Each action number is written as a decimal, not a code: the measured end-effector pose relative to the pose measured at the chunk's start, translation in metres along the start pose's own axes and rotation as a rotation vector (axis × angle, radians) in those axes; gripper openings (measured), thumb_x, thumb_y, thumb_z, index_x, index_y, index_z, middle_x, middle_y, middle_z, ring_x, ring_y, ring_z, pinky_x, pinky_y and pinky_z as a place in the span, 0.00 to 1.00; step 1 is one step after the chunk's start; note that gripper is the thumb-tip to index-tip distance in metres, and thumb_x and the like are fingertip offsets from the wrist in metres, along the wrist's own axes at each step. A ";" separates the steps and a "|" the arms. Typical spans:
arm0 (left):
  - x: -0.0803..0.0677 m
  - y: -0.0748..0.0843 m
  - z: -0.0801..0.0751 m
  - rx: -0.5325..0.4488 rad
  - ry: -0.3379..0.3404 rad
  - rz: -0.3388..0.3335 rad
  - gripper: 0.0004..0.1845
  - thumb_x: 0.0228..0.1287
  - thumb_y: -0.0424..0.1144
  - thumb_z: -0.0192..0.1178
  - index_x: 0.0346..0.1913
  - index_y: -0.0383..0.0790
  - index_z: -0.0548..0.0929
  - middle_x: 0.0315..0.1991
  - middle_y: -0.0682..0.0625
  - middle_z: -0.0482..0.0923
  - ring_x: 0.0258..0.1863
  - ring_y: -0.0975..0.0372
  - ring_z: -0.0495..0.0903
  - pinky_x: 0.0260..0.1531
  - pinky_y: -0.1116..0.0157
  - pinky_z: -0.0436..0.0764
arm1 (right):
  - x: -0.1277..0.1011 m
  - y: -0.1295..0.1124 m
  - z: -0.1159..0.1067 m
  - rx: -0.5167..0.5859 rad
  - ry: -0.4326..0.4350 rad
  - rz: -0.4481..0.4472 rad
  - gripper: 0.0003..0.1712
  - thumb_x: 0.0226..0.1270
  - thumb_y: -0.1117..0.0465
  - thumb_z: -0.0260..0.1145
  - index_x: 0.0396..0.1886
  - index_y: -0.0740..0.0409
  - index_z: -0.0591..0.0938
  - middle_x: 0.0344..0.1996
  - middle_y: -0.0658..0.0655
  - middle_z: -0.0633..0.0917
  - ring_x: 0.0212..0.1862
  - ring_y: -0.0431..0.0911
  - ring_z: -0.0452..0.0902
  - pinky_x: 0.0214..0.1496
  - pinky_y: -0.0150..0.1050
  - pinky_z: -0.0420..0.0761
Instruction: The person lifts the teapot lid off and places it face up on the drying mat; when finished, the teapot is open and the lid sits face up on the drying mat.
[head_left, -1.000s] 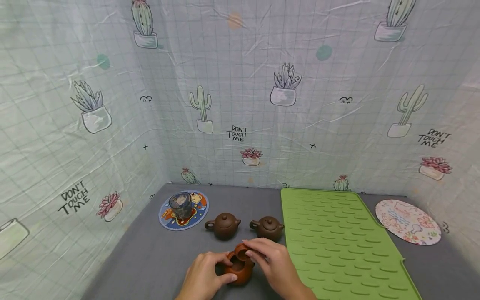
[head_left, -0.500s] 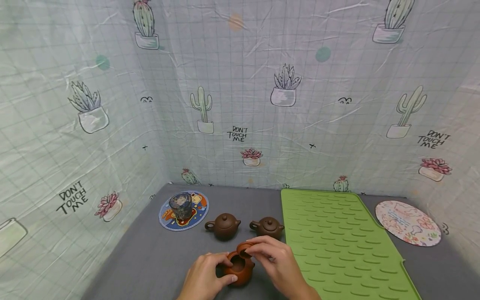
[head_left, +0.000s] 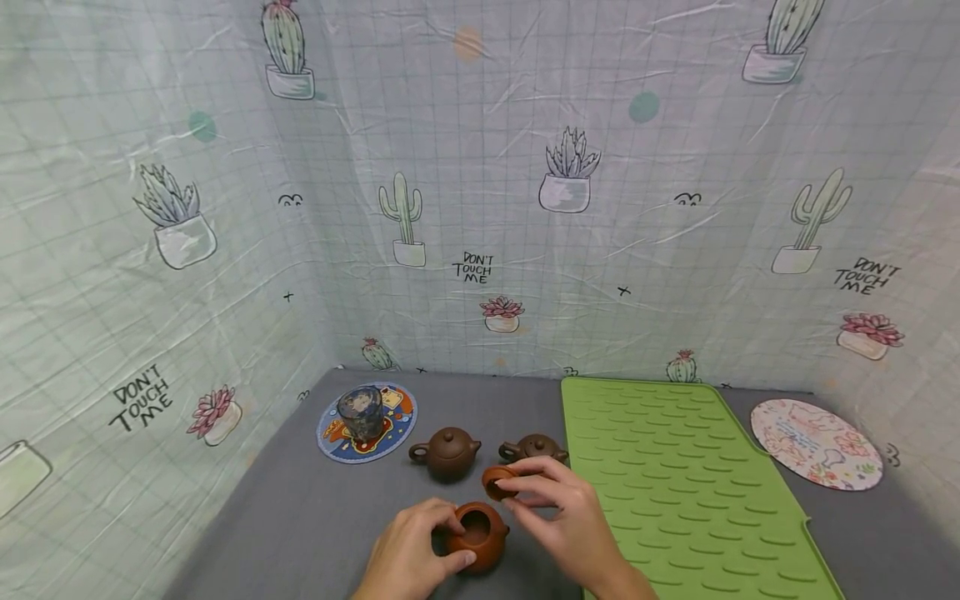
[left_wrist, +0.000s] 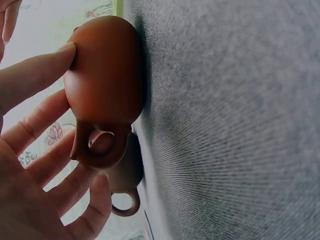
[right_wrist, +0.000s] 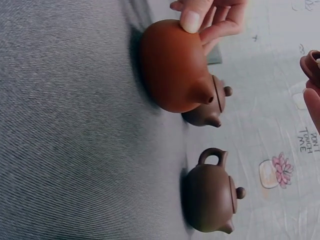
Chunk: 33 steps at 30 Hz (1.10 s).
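Observation:
An orange-brown teapot (head_left: 489,552) stands uncovered on the grey cloth, its round mouth facing up. My left hand (head_left: 405,546) holds it at the rim, with the thumb on the near side and a finger at the opening. In the left wrist view, its handle (left_wrist: 102,161) points toward my other fingers. Above and to the right of the mouth, my right hand (head_left: 566,512) pinches the matching lid (head_left: 491,478), tilted so that its hollow underside shows. That lid (right_wrist: 309,68) is only partly visible at the edge of the right wrist view.
Behind the hands stand two lidded dark brown teapots, the left one (head_left: 450,457) and the right one (head_left: 536,447), partly covered by my right hand. A dark glass (head_left: 362,414) sits on a blue coaster (head_left: 405,398). Rightward lie a green mat (head_left: 660,467) and a pink-patterned round mat (head_left: 817,446).
My right hand has lifted the lid up and away from the teapot's rim, moving it slightly right and farther back. My left hand has kept its hold on the teapot.

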<state>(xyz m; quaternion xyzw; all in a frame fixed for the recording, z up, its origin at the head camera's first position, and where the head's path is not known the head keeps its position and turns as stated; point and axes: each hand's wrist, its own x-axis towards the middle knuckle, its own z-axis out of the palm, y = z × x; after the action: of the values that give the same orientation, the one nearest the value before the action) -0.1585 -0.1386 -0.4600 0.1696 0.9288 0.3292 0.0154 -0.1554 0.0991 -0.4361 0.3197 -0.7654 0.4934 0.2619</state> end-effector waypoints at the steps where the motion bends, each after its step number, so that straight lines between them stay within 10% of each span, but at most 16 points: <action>1: 0.000 0.000 0.000 -0.004 -0.001 0.001 0.14 0.50 0.55 0.78 0.33 0.58 0.85 0.43 0.61 0.86 0.39 0.68 0.83 0.35 0.65 0.80 | 0.001 -0.001 -0.001 -0.001 0.002 0.005 0.17 0.60 0.70 0.75 0.46 0.48 0.90 0.48 0.53 0.86 0.47 0.42 0.88 0.38 0.29 0.87; 33: 0.002 0.001 -0.001 0.000 0.006 0.007 0.14 0.47 0.54 0.79 0.31 0.59 0.84 0.43 0.62 0.85 0.38 0.71 0.81 0.30 0.67 0.76 | 0.011 -0.011 -0.024 -0.067 0.090 -0.005 0.19 0.57 0.72 0.76 0.46 0.49 0.90 0.48 0.53 0.87 0.47 0.41 0.88 0.40 0.27 0.86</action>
<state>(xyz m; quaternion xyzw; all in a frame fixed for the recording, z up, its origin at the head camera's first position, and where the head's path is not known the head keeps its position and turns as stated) -0.1598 -0.1382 -0.4586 0.1717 0.9283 0.3297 0.0115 -0.1524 0.1155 -0.4126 0.2904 -0.7680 0.4807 0.3078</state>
